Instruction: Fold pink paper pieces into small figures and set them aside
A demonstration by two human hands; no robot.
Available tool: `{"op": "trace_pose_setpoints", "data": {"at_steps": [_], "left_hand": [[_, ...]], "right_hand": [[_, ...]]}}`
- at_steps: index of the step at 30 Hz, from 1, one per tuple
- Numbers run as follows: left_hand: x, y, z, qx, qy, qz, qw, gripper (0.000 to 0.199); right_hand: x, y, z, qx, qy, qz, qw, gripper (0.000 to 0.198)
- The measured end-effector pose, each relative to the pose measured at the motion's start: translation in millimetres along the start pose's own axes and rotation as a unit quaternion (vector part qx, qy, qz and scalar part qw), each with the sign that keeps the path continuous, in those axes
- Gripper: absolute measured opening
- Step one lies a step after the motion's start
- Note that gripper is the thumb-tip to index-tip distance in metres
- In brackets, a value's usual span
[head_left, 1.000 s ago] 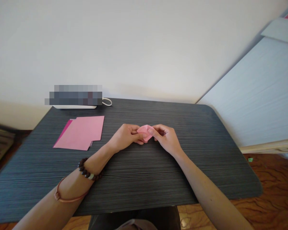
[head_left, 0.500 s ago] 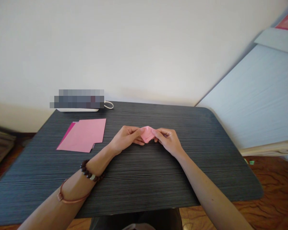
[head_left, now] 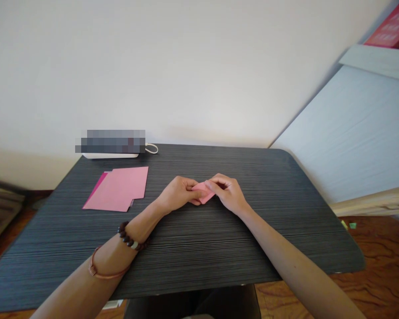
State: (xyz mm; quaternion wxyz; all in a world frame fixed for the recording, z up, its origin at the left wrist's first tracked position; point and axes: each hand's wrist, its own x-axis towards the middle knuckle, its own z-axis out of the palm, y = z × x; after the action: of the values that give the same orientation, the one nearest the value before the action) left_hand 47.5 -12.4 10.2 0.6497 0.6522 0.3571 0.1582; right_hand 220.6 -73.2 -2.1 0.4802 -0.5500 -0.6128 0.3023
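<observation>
A small folded piece of pink paper (head_left: 204, 194) is held between my two hands, over the middle of the dark table. My left hand (head_left: 177, 195) pinches its left side, with the thumb lying across the front. From the other side, my right hand (head_left: 228, 191) grips the upper right edge between thumb and fingers. Parts of the paper are covered by both thumbs, and the fingers behind it are partly hidden. To the left of my left hand lie overlapping sheets of pink paper (head_left: 121, 188), with a darker magenta sheet (head_left: 98, 188) showing beneath.
The dark, streaked table (head_left: 186, 257) has a rounded right corner. At its back left stands a blurred-out object with a white base (head_left: 111, 155) and a white cable loop (head_left: 152, 148). A pale panel (head_left: 349, 133) rises on the right, and a wall runs behind.
The folded paper has tilted in my hands. My left thumb has moved further across its front, while my right hand has shifted up to its upper edge. The view has turned slightly.
</observation>
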Motion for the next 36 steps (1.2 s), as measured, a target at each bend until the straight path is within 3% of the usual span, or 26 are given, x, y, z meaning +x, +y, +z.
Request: {"op": "trace_pose_setpoints", "data": {"at_steps": [8,16,23,27,29,33,36], "left_hand": [[-1,4,0,-0.028,-0.009,-0.014,0.999,0.025],[-3,7,7,0.068,0.035,-0.012,0.997,0.032],[-3,-2,-2,0.125,0.038,0.111,0.985,0.051],[-2,-6,-11,0.246,0.034,0.202,0.947,0.019],[-1,-7,-14,0.288,0.025,0.240,0.927,0.013],[2,-10,-20,0.314,0.039,0.247,0.916,0.015],[3,-12,-23,0.327,0.048,0.245,0.912,0.019]], "right_hand": [[-2,5,2,0.007,0.048,0.039,0.998,0.025],[-2,4,3,-0.012,0.036,0.040,0.998,0.028],[0,5,-8,-0.097,0.021,0.014,0.995,0.029],[1,6,-9,-0.107,-0.022,0.011,0.994,0.027],[0,6,-9,-0.143,-0.028,-0.008,0.989,0.025],[-3,10,-15,-0.175,-0.034,-0.064,0.982,0.034],[-4,13,-22,-0.184,-0.098,-0.114,0.971,0.034]]}}
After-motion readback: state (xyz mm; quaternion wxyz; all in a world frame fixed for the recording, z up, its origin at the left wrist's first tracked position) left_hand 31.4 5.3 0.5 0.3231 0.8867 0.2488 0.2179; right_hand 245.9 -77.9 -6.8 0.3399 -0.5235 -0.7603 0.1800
